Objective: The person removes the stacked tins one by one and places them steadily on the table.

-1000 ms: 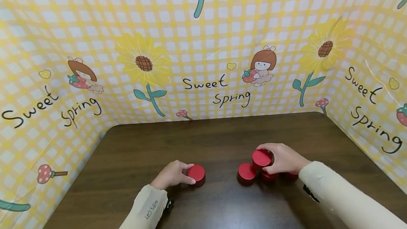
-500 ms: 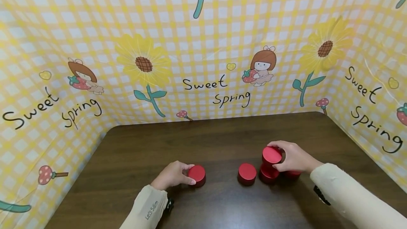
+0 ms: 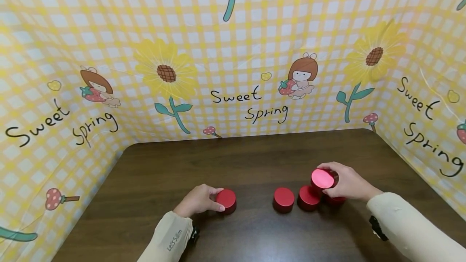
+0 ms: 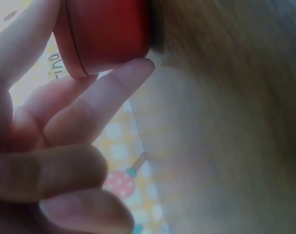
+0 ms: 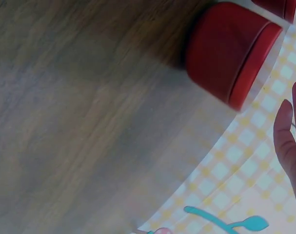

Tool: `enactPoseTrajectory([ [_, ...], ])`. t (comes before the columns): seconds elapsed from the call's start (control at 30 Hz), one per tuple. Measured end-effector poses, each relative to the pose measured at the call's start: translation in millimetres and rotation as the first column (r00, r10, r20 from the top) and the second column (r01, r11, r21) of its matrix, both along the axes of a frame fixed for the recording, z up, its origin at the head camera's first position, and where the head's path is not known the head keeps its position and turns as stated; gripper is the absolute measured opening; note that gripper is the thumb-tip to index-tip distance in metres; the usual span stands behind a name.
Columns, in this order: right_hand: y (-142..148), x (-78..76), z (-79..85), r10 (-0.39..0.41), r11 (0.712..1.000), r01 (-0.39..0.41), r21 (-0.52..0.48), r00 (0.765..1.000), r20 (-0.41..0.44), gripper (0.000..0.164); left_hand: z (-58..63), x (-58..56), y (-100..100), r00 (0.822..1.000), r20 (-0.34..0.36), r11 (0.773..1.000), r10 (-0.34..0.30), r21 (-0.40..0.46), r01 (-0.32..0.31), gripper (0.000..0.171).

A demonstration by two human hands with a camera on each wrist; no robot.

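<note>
On the table my left hand [image 3: 198, 200] pinches a small round red tin [image 3: 226, 201] between thumb and fingers. The left wrist view shows the lid seam of that tin [image 4: 108, 34], with fingertips against its side. My right hand [image 3: 347, 181] grips another red tin [image 3: 322, 178] by its sides, raised above the tabletop. Below and around it stand a left red tin [image 3: 283, 199], a middle one [image 3: 308, 198] and a right one [image 3: 335, 201], partly hidden by the hand and held tin. In the right wrist view, a lidded red tin [image 5: 230, 53] stands near my fingers.
The dark wooden table [image 3: 174, 165] has rounded back corners. Yellow checked cloth [image 3: 233, 51] printed with flowers and lettering hangs behind and at both sides. Bare tabletop lies between the left-hand tin and the row on the right.
My right hand has carried its tin to the right, from above the gap between the left and middle tins to between the middle and right ones. My left hand stays put.
</note>
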State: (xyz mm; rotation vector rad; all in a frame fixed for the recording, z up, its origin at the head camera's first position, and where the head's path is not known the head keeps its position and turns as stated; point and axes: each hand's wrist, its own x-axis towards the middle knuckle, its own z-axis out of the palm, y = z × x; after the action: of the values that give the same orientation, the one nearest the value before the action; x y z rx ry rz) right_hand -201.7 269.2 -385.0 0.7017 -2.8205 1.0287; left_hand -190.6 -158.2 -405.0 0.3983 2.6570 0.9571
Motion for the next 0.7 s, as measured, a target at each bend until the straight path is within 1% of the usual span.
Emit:
enactPoseTrajectory([
  [0.13, 6.5, 1.4, -1.1, -0.025, 1.0, 0.025, -0.008, 1.0, -0.019, 0.057, -0.2, -0.2, 0.5, 1.0, 0.005, 1.0, 0.006, 0.002, -0.006, 0.054],
  [0.27, 11.9, 2.0, -0.8, -0.048, 0.999, 0.048, -0.001, 0.999, -0.015, 0.058, -0.4, 0.2, 0.6, 1.0, 0.005, 1.0, 0.005, 0.001, -0.005, 0.054],
  [0.53, 26.3, 3.0, 3.8, -0.075, 0.996, 0.076, 0.041, 0.997, -0.025, 0.058, 0.4, 1.3, -0.3, 1.0, -0.008, 1.0, 0.003, -0.014, -0.003, 0.055],
  [0.7, 37.6, 3.9, 4.5, -0.113, 0.991, 0.114, 0.065, 0.993, -0.018, 0.06, 1.1, 0.9, -0.3, 1.0, -0.012, 1.0, -0.01, -0.015, 0.009, 0.054],
])
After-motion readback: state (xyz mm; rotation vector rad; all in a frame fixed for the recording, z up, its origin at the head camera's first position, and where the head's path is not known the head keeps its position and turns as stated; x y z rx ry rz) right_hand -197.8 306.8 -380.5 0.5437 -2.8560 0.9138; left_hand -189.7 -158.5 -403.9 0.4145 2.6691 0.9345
